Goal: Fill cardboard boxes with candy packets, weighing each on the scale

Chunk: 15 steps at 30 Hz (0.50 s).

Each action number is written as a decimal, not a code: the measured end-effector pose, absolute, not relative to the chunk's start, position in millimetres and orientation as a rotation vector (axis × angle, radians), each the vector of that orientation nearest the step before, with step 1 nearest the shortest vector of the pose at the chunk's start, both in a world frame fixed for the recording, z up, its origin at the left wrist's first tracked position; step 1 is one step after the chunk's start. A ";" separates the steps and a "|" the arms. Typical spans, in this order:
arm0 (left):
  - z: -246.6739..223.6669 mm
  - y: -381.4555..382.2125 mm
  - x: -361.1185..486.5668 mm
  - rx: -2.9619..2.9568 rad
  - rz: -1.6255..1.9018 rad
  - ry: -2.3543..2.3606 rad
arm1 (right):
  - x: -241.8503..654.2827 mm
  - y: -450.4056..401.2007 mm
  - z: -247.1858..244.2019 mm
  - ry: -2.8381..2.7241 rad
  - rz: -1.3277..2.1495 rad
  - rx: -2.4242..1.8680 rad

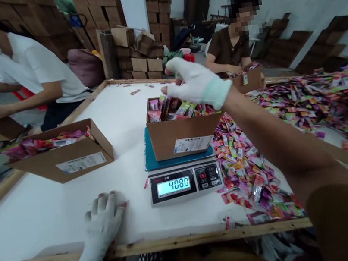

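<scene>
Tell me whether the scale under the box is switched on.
On. The scale has a lit display showing digits, with the cardboard box of packets sitting on its platform.

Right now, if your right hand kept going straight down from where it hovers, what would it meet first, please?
Probably the colourful packets heaped in the open cardboard box on the scale. The right hand appears to hang above its far edge, though depth is uncertain.
</scene>
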<state>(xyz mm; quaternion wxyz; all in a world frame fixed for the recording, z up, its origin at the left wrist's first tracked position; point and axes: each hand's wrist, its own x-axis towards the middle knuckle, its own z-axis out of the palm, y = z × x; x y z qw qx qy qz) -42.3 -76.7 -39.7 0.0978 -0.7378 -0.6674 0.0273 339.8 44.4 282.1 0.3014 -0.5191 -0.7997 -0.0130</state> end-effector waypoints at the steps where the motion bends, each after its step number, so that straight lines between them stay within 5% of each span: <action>1: -39.3 -76.8 -42.1 -2.181 0.082 -1.974 | 331.9 50.8 279.0 -2.168 -0.045 -1.411; 15: -48.8 -68.2 -52.5 -2.260 -0.099 -2.140 | 334.3 60.8 265.3 -2.170 0.060 -1.203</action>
